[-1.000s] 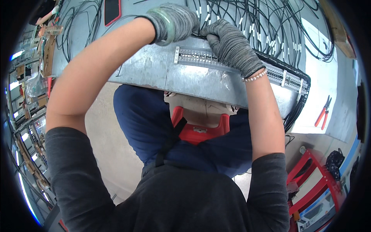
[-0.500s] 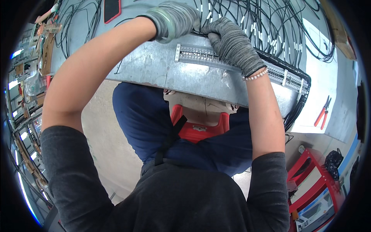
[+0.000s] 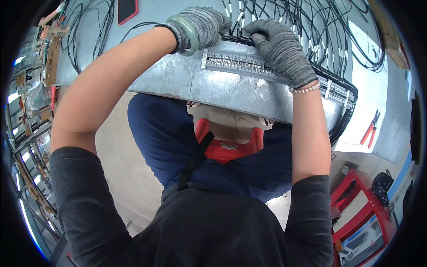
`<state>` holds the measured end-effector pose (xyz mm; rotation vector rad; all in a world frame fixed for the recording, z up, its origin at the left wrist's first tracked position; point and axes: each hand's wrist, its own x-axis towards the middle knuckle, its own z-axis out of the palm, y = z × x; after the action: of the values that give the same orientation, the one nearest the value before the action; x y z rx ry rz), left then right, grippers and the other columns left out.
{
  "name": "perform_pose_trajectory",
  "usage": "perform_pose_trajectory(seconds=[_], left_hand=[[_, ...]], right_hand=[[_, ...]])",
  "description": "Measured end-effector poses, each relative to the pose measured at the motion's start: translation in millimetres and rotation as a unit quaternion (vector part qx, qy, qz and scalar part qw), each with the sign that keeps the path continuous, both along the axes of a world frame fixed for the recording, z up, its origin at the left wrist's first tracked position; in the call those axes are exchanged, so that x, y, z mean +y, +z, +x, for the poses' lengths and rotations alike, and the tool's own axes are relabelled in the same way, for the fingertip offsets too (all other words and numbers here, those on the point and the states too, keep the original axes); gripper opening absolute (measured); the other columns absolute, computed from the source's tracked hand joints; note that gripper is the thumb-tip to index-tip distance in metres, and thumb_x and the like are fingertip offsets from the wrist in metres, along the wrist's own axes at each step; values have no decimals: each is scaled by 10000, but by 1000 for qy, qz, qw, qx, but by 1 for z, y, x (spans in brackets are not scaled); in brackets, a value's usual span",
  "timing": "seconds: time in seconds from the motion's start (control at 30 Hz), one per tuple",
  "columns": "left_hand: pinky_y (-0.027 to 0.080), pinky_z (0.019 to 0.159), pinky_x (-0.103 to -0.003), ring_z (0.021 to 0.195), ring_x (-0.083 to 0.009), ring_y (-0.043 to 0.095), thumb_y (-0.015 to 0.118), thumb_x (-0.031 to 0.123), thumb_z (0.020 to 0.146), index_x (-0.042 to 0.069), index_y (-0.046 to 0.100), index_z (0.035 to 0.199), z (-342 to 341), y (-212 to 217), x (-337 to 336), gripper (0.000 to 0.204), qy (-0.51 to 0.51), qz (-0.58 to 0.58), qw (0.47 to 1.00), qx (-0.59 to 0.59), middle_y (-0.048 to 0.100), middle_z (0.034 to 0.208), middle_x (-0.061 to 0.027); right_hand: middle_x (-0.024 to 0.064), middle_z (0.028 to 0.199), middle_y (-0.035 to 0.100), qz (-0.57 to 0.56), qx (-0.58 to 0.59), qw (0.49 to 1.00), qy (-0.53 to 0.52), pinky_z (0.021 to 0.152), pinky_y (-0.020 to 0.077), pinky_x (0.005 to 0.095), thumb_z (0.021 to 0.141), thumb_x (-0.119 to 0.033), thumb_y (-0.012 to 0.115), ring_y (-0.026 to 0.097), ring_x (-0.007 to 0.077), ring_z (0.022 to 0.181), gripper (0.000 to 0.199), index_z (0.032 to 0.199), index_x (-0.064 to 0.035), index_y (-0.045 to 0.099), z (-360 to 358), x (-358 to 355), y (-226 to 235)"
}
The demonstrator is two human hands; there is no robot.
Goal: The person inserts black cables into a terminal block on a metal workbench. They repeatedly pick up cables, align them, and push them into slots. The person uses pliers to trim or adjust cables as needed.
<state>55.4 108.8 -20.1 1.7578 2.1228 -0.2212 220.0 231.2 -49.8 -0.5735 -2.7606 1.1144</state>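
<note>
My left hand (image 3: 202,29), in a grey knit glove with a pale green bangle at the wrist, is closed at the left end of a black cable bundle (image 3: 238,40). A short way to the right, my gloved right hand (image 3: 284,51) pinches the same bundle between thumb and fingers. Both sets of fingertips are partly hidden. Just below the bundle lies a long grey terminal block strip (image 3: 235,63), its middle covered by my right hand. Many black wires (image 3: 307,26) with white marker sleeves fan out from the bundle toward the far side.
Red-handled wire strippers (image 3: 370,131) lie on a white paper sheet (image 3: 356,138) at the right. A phone with a red edge (image 3: 127,11) and loose black wire coils (image 3: 84,31) are at the far left. Below the metal table's edge (image 3: 191,99) stands a red stool (image 3: 229,149).
My right hand has shifted right along the bundle, and my left hand has come slightly nearer and turned. The gap between them is wider, showing more of the bundle.
</note>
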Motion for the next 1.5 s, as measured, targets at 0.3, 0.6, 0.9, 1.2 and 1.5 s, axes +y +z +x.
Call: perform_pose_trajectory(seconds=[0.3, 0.6, 0.9, 1.2, 1.5], left_hand=[[502, 820, -382, 839, -273, 647, 634, 203, 806, 94, 653, 1032, -1, -5, 0, 251, 7, 0, 1000, -14, 674, 889, -112], [500, 846, -377, 896, -268, 646, 653, 227, 796, 117, 660, 1075, -3, -10, -2, 300, 60, -17, 997, -44, 683, 946, -98], [508, 795, -382, 855, -278, 648, 682, 244, 770, 126, 663, 1006, -7, -9, -4, 265, 61, -28, 996, -61, 682, 871, -80], [529, 762, -387, 819, -264, 664, 634, 262, 818, 144, 680, 1001, -6, 4, -5, 222, 18, -31, 999, 8, 683, 851, -80], [525, 757, -374, 843, -249, 654, 642, 172, 796, 170, 684, 986, -8, 1, -12, 195, -19, -18, 1000, 11, 668, 875, -73]], right_hand=[[112, 823, 687, 0, -140, 990, -23, 785, 526, 363, 844, -233, 651, 663, 230, 773, 179, 958, -105, 704, 0, 2, 10], [99, 836, 685, 63, -109, 992, -31, 787, 529, 359, 838, -174, 642, 663, 230, 778, 139, 944, -97, 687, -5, -10, 15], [120, 903, 643, -11, -120, 993, 17, 820, 513, 361, 848, -183, 639, 640, 242, 857, 204, 1040, -131, 687, -25, -24, 10], [130, 824, 686, 102, -215, 966, 105, 774, 527, 411, 871, -368, 595, 670, 271, 797, 289, 1036, -154, 699, -54, -24, 18], [160, 868, 657, 60, -151, 986, 47, 795, 517, 405, 811, -343, 639, 649, 306, 828, 293, 985, -116, 702, -48, -32, 4]])
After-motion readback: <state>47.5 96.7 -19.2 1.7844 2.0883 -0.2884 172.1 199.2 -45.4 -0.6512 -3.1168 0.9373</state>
